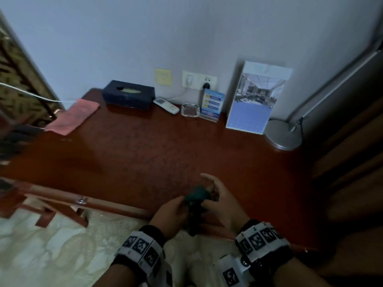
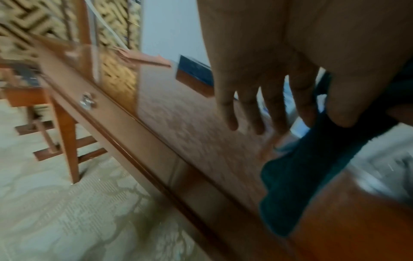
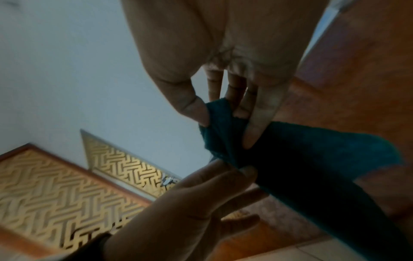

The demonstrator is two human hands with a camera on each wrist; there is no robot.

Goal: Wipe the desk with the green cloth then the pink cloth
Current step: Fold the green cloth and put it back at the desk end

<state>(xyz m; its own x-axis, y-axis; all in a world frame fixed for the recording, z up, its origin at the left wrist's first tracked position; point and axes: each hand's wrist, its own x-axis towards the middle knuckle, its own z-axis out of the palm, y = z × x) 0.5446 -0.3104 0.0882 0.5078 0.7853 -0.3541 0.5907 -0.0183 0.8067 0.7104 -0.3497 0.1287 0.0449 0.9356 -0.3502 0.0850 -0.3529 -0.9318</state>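
Both hands hold a dark green cloth (image 1: 196, 197) bunched up just above the front edge of the red-brown desk (image 1: 145, 154). My left hand (image 1: 181, 204) pinches it between thumb and forefinger, the other fingers (image 2: 232, 116) stretched out. My right hand (image 1: 208, 194) pinches the cloth's top between thumb and fingers (image 3: 254, 130). The green cloth (image 2: 299, 180) hangs down over the desk edge. In the right wrist view the green cloth (image 3: 301, 159) drapes away from the pinch. A pink cloth (image 1: 72, 117) lies flat on the desk's far left corner.
Along the wall stand a dark tissue box (image 1: 128, 94), a white remote (image 1: 165, 105), a glass ashtray (image 1: 190, 110), a small card stand (image 1: 213, 104), a tall leaflet stand (image 1: 257, 98) and a lamp base (image 1: 283, 134). A wooden chair (image 1: 47, 212) stands at the front left.
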